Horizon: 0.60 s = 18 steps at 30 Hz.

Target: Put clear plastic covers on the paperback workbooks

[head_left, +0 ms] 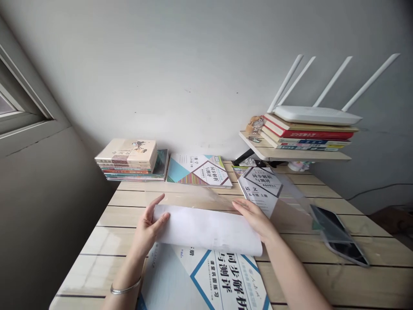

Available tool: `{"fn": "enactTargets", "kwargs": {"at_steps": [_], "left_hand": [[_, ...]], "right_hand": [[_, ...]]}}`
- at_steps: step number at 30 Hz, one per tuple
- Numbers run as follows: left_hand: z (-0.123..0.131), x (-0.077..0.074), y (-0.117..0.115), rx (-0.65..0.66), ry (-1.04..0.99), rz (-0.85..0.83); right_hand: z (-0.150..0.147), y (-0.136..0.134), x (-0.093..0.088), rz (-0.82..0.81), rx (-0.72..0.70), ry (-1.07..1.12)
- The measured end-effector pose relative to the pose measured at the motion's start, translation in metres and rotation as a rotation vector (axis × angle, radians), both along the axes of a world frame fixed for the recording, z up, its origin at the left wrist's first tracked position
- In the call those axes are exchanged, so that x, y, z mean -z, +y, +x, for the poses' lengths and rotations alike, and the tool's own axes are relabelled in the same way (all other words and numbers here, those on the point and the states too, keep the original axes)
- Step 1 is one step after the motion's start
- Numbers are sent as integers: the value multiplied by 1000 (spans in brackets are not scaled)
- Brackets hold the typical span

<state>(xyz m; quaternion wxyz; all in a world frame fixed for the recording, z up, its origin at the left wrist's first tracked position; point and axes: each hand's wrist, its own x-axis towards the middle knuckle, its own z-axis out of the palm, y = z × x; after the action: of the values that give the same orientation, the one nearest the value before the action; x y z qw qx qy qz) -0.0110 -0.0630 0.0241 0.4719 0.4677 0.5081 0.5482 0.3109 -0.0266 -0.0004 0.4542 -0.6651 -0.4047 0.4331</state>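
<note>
A blue-and-white workbook (226, 280) with large black Chinese characters lies before me, partly cut off by the bottom of the view. Across its upper part curves a white sheet (206, 230), and a clear plastic film (187, 193) reaches out beyond the sheet's far edge. My left hand (151, 224) grips the sheet's left end, thumb on top, index finger raised at the film. At the far right corner, my right hand (253, 217) is closed on the film and sheet edge, its thumb hidden. Whether the sheet belongs to the workbook, I cannot tell.
Behind lie a stack of books (129, 159), a maths workbook (200, 170) and another workbook (261, 189). To the right, more clear film (290, 211) partly covers a phone (338, 234). A white router (316, 115) tops books on a small raised shelf (290, 153).
</note>
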Motion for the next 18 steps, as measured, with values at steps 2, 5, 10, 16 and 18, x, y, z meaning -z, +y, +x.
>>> {"fn": "enactTargets", "kwargs": {"at_steps": [2, 5, 10, 16, 18], "left_hand": [[0, -1, -1, -1, -16, -23], [0, 0, -1, -16, -24, -48], [2, 7, 3, -65, -122, -91], [6, 8, 4, -109, -157, -190], [5, 6, 4, -77, -164, -206]], "right_hand": [[-4, 4, -4, -4, -9, 112], [-5, 6, -9, 83, -10, 250], [1, -3, -7, 247, -67, 322], [3, -10, 0, 318, -128, 339], [2, -8, 0, 301, -145, 284]]}}
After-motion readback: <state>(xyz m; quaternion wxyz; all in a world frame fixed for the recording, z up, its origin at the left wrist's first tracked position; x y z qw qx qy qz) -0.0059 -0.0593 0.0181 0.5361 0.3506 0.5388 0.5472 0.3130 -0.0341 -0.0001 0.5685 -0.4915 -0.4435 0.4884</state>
